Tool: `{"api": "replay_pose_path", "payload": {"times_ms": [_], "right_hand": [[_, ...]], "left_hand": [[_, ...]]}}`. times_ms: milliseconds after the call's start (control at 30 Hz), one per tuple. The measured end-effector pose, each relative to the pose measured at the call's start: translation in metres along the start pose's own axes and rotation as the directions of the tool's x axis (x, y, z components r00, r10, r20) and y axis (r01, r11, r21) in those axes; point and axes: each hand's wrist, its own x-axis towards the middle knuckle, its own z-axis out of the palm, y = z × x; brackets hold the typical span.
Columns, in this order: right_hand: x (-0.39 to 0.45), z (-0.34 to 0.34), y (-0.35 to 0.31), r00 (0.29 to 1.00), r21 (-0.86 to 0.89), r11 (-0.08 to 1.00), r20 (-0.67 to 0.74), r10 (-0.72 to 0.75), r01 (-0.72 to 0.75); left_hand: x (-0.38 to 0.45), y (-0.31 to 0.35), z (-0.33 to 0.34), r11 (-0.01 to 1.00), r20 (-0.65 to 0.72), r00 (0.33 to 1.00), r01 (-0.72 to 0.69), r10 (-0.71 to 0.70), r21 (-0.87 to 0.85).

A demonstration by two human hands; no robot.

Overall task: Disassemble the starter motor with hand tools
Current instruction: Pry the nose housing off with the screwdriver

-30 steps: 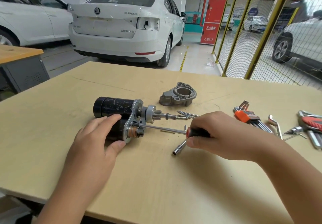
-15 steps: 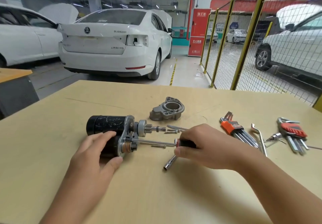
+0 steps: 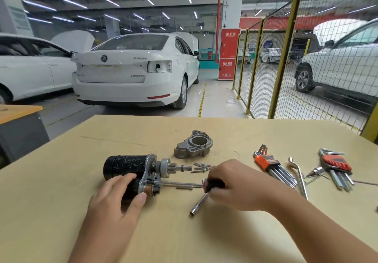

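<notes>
The starter motor (image 3: pixel 131 170) lies on its side on the table (image 3: pixel 61 201), pinion shaft pointing right, and the left hand (image 3: pixel 116 203) rests over its near side, fingers draped across the black body and thumb against the metal end plate, most likely to stop it rolling while the tool turns. The right hand (image 3: pixel 235 187) has its grip wrapped tight around the black handle of a screwdriver (image 3: pixel 180 184), whose long shaft runs level into the end plate, lined up with a fastener there. A socket extension (image 3: pixel 199 204) lies just under that hand. The removed nose housing (image 3: pixel 194 145) sits beyond the motor, with loose bolts (image 3: pixel 201 167) just right of the pinion shaft, kept close but out of the way. Hex key sets (image 3: pixel 272 165) wait well off to the right.
</notes>
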Motion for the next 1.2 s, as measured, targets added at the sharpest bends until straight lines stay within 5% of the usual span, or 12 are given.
{"api": "replay_pose_path", "payload": {"times_ms": [233, 433, 767, 1000, 1200], "right_hand": [[0.002, 0.006, 0.004, 1.000, -0.056, 0.998, -0.024, -0.011, 0.010], [0.003, 0.004, 0.004, 0.999, 0.122, 0.992, -0.018, 0.045, -0.042], [0.003, 0.001, 0.001, 1.000, -0.105, 0.994, 0.012, 0.005, -0.003], [0.001, -0.002, -0.001, 0.999, 0.035, 0.999, -0.035, 0.000, 0.001], [0.002, -0.005, -0.002, 0.999, -0.026, 0.999, 0.016, -0.030, 0.031]], "left_hand": [[0.000, 0.001, 0.002, 0.998, 0.022, 1.000, -0.012, 0.011, 0.064], [-0.004, 0.003, 0.000, 0.997, 0.017, 1.000, -0.019, 0.017, 0.070], [-0.006, 0.005, -0.004, 0.996, 0.042, 0.999, -0.003, -0.001, 0.085], [-0.008, 0.006, -0.006, 0.996, 0.068, 0.998, -0.002, -0.004, 0.092], [-0.009, 0.007, -0.007, 0.995, 0.075, 0.997, -0.010, 0.002, 0.103]]}}
